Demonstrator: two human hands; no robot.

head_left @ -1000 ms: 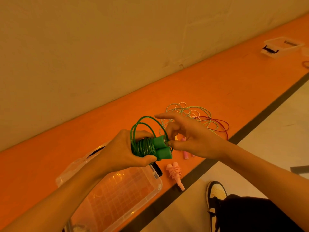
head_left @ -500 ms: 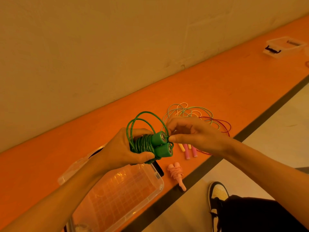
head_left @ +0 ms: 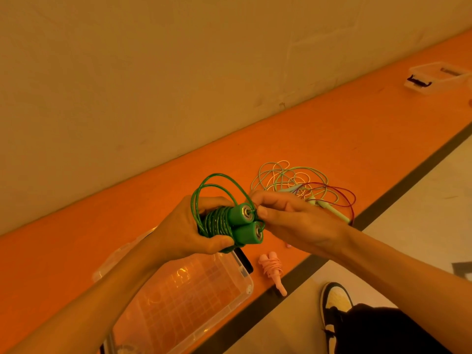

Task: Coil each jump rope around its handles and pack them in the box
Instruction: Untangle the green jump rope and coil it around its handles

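Left hand (head_left: pixel 189 231): I find it wrapped firmly round the green jump rope (head_left: pixel 219 222), thumb underneath and fingers over the wound part.
Right hand (head_left: pixel 293 221): thumb and forefinger pinch the green cord right at the end cap of the upper handle; the remaining fingers are curled behind.
Green jump rope: held in the air between both hands, above the near corner of the box. I note two handles side by side, end caps facing the right hand, with cord wound tightly round them. Several slack loops arch up over the left hand.
Box (head_left: pixel 246 286): clear plastic, open, lying on the orange bench (head_left: pixel 332 123) below the left forearm. I cannot make out any rope inside it.
Pink jump rope (head_left: pixel 272 269): wound round its handles, lying on the bench just beside the box's right end, near the bench edge.
Loose ropes (head_left: pixel 288 178): a pale tangle on the bench behind the right hand, with a dark red cord (head_left: pixel 341 198) overlapping its right side.
Second box (head_left: pixel 434 75): clear, with a black clasp, well apart at the far end of the bench.
Shoe (head_left: pixel 335 301): on the floor below the right forearm.
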